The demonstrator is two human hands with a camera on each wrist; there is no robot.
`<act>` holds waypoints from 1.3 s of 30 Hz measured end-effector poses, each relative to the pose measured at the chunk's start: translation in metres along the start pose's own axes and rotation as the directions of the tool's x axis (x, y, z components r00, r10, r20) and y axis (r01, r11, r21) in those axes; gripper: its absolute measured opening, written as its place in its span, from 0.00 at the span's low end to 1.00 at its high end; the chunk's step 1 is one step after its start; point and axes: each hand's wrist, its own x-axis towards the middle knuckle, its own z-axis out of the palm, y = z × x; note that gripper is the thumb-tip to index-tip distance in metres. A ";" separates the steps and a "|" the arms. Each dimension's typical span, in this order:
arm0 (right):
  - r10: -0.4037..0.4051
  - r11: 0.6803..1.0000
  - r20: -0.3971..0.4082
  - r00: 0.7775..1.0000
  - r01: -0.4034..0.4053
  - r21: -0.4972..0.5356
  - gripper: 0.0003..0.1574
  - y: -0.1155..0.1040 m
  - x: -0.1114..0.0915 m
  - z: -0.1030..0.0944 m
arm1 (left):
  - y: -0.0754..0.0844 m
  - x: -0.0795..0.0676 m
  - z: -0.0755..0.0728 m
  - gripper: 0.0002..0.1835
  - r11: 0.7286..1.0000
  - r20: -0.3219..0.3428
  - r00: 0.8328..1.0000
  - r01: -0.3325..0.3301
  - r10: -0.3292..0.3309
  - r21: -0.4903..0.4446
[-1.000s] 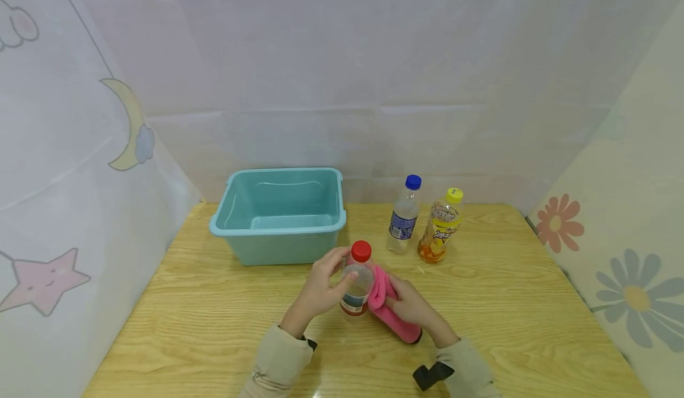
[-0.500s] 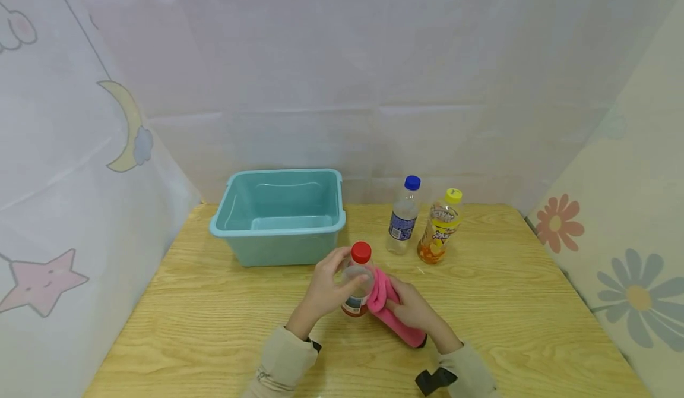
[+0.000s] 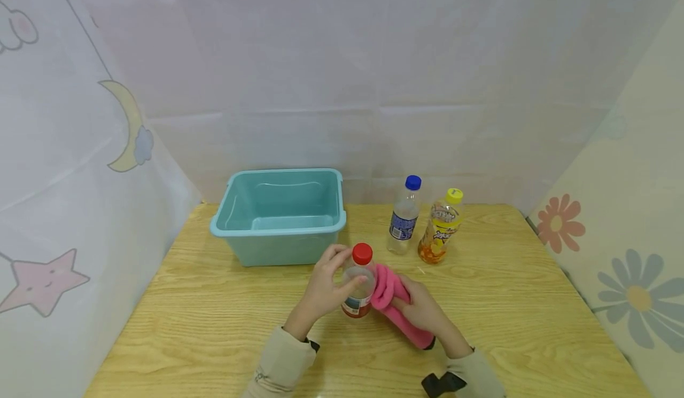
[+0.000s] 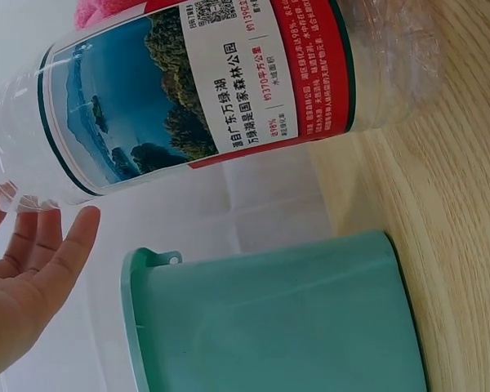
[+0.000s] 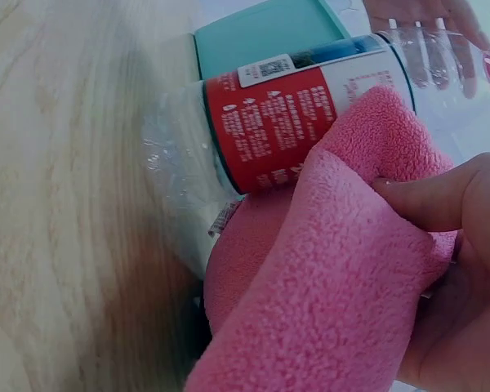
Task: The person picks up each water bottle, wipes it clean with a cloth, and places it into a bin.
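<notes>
A clear plastic bottle (image 3: 357, 304) with a red cap stands upright on the table, its red, white and blue label large in the left wrist view. My left hand (image 3: 322, 288) holds it by the upper part, thumb on the near side and fingers behind. In my right hand (image 3: 424, 310) a folded pink towel (image 5: 327, 245) is gripped between thumb and fingers. The towel lies against the bottle's right side, and its lower end hangs toward the table. Part of the right hand's fingers is hidden behind the towel.
A light teal plastic tub (image 3: 283, 248) stands at the back left, just beyond the left hand. At the back right are a blue-capped bottle (image 3: 403, 226) and a yellow-capped bottle (image 3: 439, 231). Printed white sheets (image 3: 342, 89) surround the wooden table (image 3: 214, 327).
My right hand and the towel have shifted slightly to the right, and the towel's upper fold has changed shape. The left thumb has slid a little right across the bottle, which stays almost in place.
</notes>
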 end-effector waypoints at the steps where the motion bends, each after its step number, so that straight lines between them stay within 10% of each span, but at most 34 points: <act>1: 0.012 1.000 -0.011 1.000 -0.012 -0.001 0.28 0.000 0.000 -0.001 | 0.000 0.000 0.000 0.24 1.000 0.005 1.000 0.003 -0.003 -0.002; 11: 0.005 1.000 -0.128 0.992 -0.008 -0.026 0.29 -0.008 -0.001 -0.014 | 0.001 0.002 -0.006 0.25 0.994 0.073 0.995 0.074 -0.068 -0.082; 33: -0.154 0.988 -0.277 0.948 0.149 -0.041 0.30 -0.038 0.002 -0.038 | -0.004 0.003 -0.012 0.20 0.994 0.057 0.998 -0.019 0.025 -0.111; 39: -0.228 0.973 -0.299 0.926 0.225 -0.047 0.30 -0.045 0.005 -0.039 | 0.028 0.008 -0.024 0.19 0.994 0.074 0.997 0.008 0.000 -0.113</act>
